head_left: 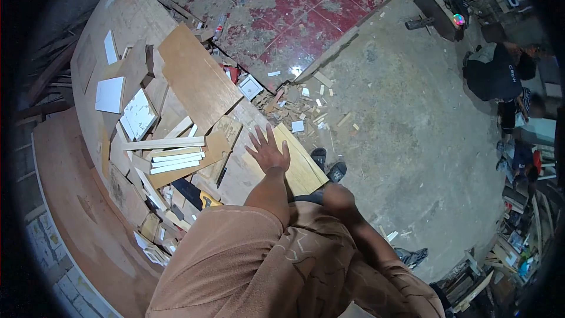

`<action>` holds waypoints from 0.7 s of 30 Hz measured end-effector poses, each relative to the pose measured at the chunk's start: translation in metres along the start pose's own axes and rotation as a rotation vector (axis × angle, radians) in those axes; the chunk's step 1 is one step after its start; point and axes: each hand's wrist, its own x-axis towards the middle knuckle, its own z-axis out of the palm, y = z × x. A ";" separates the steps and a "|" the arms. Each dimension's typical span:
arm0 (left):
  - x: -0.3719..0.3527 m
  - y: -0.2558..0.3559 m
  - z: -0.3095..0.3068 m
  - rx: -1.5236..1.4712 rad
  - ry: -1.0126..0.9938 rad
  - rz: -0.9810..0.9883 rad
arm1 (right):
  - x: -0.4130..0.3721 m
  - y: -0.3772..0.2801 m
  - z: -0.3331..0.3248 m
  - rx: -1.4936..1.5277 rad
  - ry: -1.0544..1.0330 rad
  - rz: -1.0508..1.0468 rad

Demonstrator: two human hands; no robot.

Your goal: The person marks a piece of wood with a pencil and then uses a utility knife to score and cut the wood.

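My left hand [268,152] lies flat with its fingers spread at the left side of a pale wooden board [301,164]. My right hand [339,196] is at the board's near right corner; its shape is rounded and blurred, and its fingers are hidden. I cannot make out whether it holds anything. A handsaw [197,194] with a yellow and black handle lies left of my left forearm. Close to the saw is a thin dark stick-like thing [222,177].
A large wooden work surface [136,6] carries a brown panel [197,73], stacked white-edged strips [176,159] and offcuts. Wood scraps [321,119] litter the concrete floor [406,159]. Sandals [336,172] show beside the board. A person in dark clothing [493,73] is at the far right.
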 end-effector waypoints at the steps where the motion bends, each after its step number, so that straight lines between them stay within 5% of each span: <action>1: -0.001 0.000 -0.001 0.003 -0.010 -0.002 | -0.006 0.001 -0.002 -0.070 0.041 -0.074; 8: -0.001 0.004 -0.007 0.026 -0.037 -0.012 | 0.076 -0.011 0.035 0.081 0.040 0.072; 16: -0.001 0.001 0.000 0.062 -0.015 -0.004 | -0.034 -0.008 -0.005 -0.013 0.100 0.052; 21: -0.003 0.001 -0.001 0.088 -0.025 -0.008 | 0.076 -0.011 0.039 0.008 0.075 0.040</action>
